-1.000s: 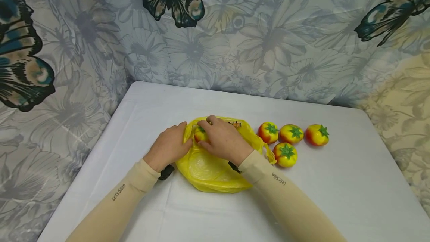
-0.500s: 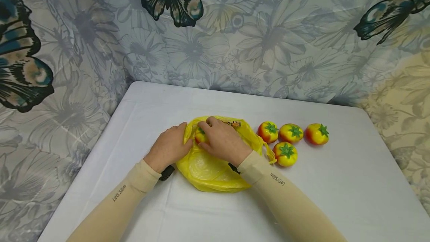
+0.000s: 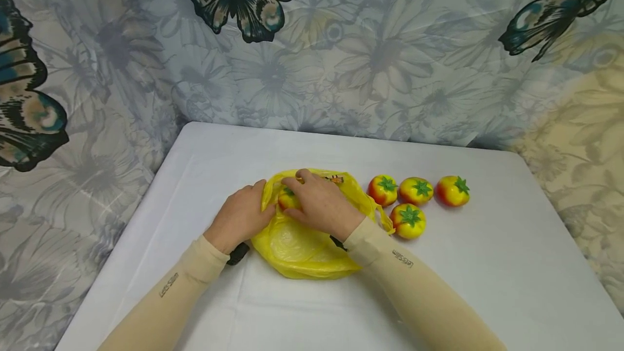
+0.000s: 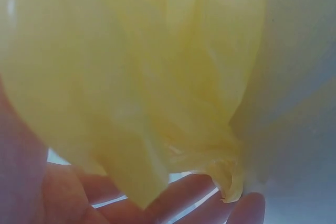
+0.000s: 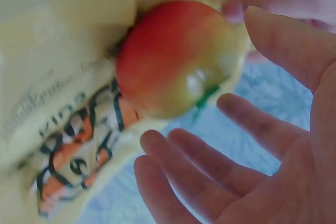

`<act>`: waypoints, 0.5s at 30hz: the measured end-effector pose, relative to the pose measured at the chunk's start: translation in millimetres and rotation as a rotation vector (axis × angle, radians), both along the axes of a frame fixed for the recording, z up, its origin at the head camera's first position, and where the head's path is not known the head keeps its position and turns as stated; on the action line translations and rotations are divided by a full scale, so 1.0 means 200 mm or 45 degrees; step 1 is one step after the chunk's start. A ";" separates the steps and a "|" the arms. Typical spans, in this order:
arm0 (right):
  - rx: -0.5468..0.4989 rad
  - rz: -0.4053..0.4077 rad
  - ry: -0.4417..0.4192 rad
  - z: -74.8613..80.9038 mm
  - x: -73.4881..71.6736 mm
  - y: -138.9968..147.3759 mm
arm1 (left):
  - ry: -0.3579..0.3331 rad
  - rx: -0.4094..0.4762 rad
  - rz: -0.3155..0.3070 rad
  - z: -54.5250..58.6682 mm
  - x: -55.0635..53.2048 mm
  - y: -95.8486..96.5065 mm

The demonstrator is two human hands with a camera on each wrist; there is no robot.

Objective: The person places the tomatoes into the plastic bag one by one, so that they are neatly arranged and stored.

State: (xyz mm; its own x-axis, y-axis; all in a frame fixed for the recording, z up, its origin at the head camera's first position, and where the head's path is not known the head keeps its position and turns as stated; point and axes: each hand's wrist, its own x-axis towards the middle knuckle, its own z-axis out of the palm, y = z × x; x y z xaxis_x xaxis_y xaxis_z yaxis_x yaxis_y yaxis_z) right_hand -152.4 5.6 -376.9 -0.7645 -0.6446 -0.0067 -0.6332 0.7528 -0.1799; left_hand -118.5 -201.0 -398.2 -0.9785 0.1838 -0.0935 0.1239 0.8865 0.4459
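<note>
Little has moved since the earlier frame: the whole scene has slid slightly leftward in view, as if the head turned, while both hands keep their places at the bag.

Nearest is the crumpled, thin yellow plastic bag (image 3: pixel 294 259). The left hand (image 3: pixel 238 220) holds its rim at ten o'clock between thumb and fingers. At eleven o'clock in its mouth sits a glossy, round red-and-yellow fruit with a green leafy top (image 5: pixel 173 64); the right hand (image 3: pixel 324 202) is around it, fingers spread and apart from it. If the left hand let go, I judge the limp rim could fold in and the fruit roll out.

Beyond, at two to three o'clock, lie four matching loose fruits (image 3: pixel 416 191). The bag's handle loop (image 3: pixel 385 223) reaches the nearest; a tug there might set it rolling.
</note>
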 end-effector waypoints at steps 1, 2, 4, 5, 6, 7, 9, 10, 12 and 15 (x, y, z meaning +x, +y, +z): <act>0.000 -0.011 -0.006 0.01 0.01 0.01 | -0.004 0.003 -0.003 0.00 0.00 0.00; -0.009 -0.018 -0.010 0.03 0.01 0.03 | -0.009 0.007 -0.004 0.00 0.00 0.01; -0.023 -0.033 -0.015 0.07 0.03 0.07 | -0.022 0.014 -0.003 0.00 0.00 0.01; -0.031 -0.041 -0.011 0.08 0.04 0.09 | -0.030 0.018 -0.004 0.00 0.00 0.01; -0.036 -0.048 -0.006 0.10 0.04 0.11 | -0.039 0.020 -0.001 0.00 0.00 0.01; -0.038 -0.056 0.001 0.11 0.05 0.14 | -0.046 0.021 0.002 0.00 0.00 0.01; -0.030 -0.077 0.017 0.14 0.08 0.20 | -0.056 0.021 0.007 0.00 0.00 0.01; -0.025 -0.090 0.027 0.15 0.09 0.23 | -0.062 0.022 0.010 0.01 0.00 0.01; -0.018 -0.116 0.040 0.16 0.11 0.28 | -0.067 0.026 0.017 0.01 0.00 0.02; -0.015 -0.153 0.057 0.17 0.15 0.38 | -0.065 0.030 0.016 0.01 0.01 0.02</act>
